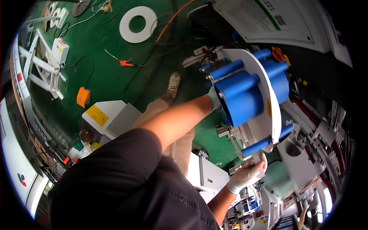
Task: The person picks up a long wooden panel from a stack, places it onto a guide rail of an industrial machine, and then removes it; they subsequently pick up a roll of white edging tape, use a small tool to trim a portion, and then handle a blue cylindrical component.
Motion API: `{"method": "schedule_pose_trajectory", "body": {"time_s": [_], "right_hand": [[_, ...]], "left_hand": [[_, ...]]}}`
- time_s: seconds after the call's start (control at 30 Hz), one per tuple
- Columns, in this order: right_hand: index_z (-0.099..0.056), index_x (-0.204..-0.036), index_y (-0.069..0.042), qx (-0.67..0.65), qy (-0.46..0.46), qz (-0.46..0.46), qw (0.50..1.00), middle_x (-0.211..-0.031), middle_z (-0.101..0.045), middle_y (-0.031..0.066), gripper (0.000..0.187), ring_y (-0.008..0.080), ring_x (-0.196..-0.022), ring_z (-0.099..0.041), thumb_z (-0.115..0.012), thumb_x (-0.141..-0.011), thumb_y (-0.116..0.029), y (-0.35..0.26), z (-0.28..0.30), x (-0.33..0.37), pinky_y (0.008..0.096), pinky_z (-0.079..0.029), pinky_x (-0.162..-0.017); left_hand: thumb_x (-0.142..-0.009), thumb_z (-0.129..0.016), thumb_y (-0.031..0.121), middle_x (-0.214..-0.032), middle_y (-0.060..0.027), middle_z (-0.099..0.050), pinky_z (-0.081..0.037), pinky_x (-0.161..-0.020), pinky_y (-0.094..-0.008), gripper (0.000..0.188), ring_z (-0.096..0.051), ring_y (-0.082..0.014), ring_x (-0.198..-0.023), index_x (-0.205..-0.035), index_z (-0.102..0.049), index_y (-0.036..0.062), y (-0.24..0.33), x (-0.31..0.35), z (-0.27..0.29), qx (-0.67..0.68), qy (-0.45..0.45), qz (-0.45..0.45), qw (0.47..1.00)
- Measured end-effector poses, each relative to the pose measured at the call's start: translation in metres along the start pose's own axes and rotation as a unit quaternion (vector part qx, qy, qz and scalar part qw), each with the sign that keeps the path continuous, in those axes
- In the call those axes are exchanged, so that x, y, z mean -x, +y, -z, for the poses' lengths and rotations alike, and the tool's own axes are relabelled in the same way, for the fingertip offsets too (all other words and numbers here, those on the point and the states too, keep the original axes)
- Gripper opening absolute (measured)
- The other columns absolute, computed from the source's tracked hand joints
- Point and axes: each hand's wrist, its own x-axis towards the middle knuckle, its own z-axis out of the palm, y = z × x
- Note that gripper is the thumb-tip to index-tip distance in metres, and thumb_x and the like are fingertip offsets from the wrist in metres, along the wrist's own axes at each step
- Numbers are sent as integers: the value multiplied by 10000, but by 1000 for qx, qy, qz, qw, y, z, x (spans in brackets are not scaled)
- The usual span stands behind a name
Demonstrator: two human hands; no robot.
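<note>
My right hand (247, 174), in a white glove, is closed on a pale strip (259, 161) that hangs below a thin blue roller (256, 147). Another glove, on my left hand (214, 98), is seen only in part. It is beside the machine head, and a large blue drum (241, 100) hides its fingers. The drum and several blue rollers stick out from a curved white plate (264, 82), with more blue cylinders on its far side. Metal brackets (224, 132) sit below the drum.
On the green floor lie a flat white ring (148, 27), a red air gun (125, 62) with its hose, and an orange foot pedal (82, 97). White machine housings (103, 115) stand close to my legs. A large grey cabinet (268, 21) is at the upper right.
</note>
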Motion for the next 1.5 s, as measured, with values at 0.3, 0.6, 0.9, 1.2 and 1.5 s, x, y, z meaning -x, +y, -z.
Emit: {"method": "schedule_pose_trajectory", "body": {"time_s": [0.3,0.6,0.9,1.2,1.5], "right_hand": [[-630,-1189,2,237,-98,102,961,-912,-652,88,303,169,-776,-595,-543,-1067,-261,202,-103,-29,293,-468,-649],[-556,-1304,21,369,-369,144,841,-1190,-636,145,354,228,-1050,-632,-510,-1081,-250,183,-252,-112,343,-518,-891],[-495,-1387,21,322,-345,101,876,-1305,-594,145,402,241,-1126,-624,-511,-1077,-235,209,-251,-115,346,-500,-976],[-515,-1368,7,296,-174,241,908,-1298,-602,141,402,263,-1102,-648,-566,-1042,-224,175,-248,-70,358,-523,-942],[-495,-1449,-38,64,-216,63,972,-1380,-585,117,469,220,-1220,-579,-454,-1022,-228,105,-246,-47,352,-476,-1012]], "left_hand": [[-990,-626,237,-1177,-162,-649,-541,-971,-430,317,-621,-344,-1133,-1233,-638,34,-16,14,54,-174,94,-41,979],[-1020,-608,341,-1316,-108,-604,-556,-1008,-464,352,-575,-284,-1255,-1282,-653,110,-18,-34,90,305,9,231,924],[-991,-644,303,-957,-2,-723,-566,-770,-319,202,-688,-125,-867,-1041,-710,119,23,-46,82,401,-44,208,891],[-930,-657,165,-932,-96,-745,-611,-749,-351,171,-732,-188,-842,-984,-737,23,31,-39,79,427,-60,200,879],[-956,-666,234,-998,-72,-746,-585,-752,-334,209,-715,-167,-892,-1030,-732,50,66,-23,74,434,-102,246,860]]}}
